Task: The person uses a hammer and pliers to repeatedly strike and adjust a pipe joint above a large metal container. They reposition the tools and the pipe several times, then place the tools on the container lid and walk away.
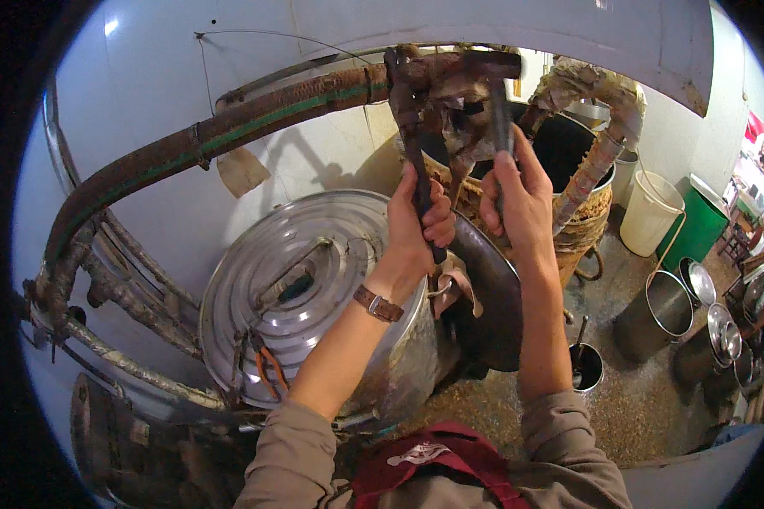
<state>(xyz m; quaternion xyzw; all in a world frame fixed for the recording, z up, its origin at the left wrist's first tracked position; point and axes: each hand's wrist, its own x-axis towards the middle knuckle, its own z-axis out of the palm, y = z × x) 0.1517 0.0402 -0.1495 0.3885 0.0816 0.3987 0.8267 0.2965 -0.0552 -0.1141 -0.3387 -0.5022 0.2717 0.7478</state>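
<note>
My left hand [418,222] is closed round the handle of a dark pipe wrench [411,140], whose head is up against a rusty pipe [293,103] with a green stripe. Beside it, my right hand [518,197] grips the grey handle of what looks like a hammer [498,119], slightly blurred. Its dark head is close to the pipe's end, where brown, ragged fittings [458,106] make the details hard to tell apart. Below my left forearm sits a large round metal lid [246,254] on a vat. Orange-handled pliers [269,366] lie on that lid.
Lagged pipes [136,305] run along the wall at left. Behind my hands stands a wrapped vat [590,220] with a bent pipe [598,174]. At right are a cream bucket [651,222], a green bin [694,222], and metal pots [654,318] on the wet floor [628,416].
</note>
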